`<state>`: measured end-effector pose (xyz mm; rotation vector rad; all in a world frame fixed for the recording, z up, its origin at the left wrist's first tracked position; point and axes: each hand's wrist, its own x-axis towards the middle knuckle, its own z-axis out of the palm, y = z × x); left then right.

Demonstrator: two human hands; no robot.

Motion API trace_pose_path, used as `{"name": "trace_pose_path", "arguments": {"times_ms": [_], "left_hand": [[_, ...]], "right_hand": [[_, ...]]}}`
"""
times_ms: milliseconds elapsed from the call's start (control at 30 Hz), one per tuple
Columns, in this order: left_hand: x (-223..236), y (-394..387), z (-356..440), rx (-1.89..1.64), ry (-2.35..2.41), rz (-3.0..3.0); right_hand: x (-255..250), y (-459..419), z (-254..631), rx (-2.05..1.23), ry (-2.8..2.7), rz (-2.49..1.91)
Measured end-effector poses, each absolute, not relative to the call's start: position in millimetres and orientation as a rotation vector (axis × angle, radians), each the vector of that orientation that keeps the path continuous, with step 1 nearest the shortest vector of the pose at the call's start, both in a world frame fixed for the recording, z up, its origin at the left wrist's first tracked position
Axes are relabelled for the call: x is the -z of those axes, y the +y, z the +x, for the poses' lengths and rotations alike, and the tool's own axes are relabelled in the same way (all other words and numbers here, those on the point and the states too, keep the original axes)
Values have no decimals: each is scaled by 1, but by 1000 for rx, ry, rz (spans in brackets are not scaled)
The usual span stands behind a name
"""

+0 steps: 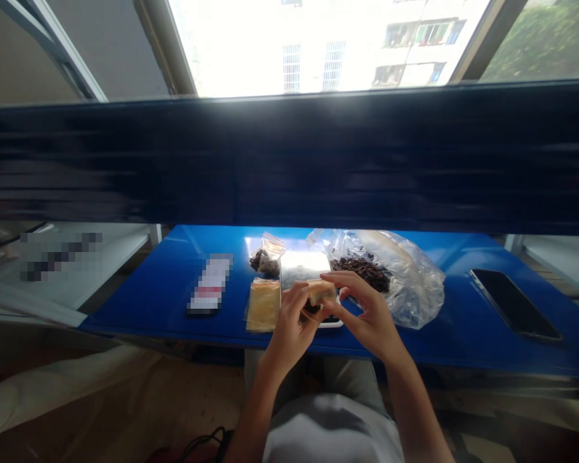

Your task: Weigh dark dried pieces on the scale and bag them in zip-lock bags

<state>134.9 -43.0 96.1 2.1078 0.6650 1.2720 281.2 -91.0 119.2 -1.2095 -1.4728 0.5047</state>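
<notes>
Between my two hands is a small clear zip bag [322,292] with dark pieces at its bottom. My left hand [293,320] grips its left side, fingers closed on it. With thumb and fingers, my right hand [367,312] pinches the bag's upper right part. Under the hands lies a white digital scale [305,265], partly hidden by them. To its left sits a stack of flat zip bags [263,306], and behind that a filled zip bag [270,254] of dark pieces. Right of the scale, a large clear plastic bag [417,283] lies open around dark dried pieces [364,273].
A phone with a lit, blurred-out screen [211,283] lies on the left of the blue table [159,296]. Another, dark phone [516,302] rests at the right. A dark blue shelf board [289,161] spans across above the table's back. White shelving [110,263] stands at the left.
</notes>
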Motion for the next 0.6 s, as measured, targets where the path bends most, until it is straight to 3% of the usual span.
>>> {"name": "trace_pose_path", "arguments": {"times_ms": [600], "left_hand": [[-87, -47, 136, -1389, 775, 1934]], "right_hand": [[-123, -96, 280, -474, -1490, -1221]]}}
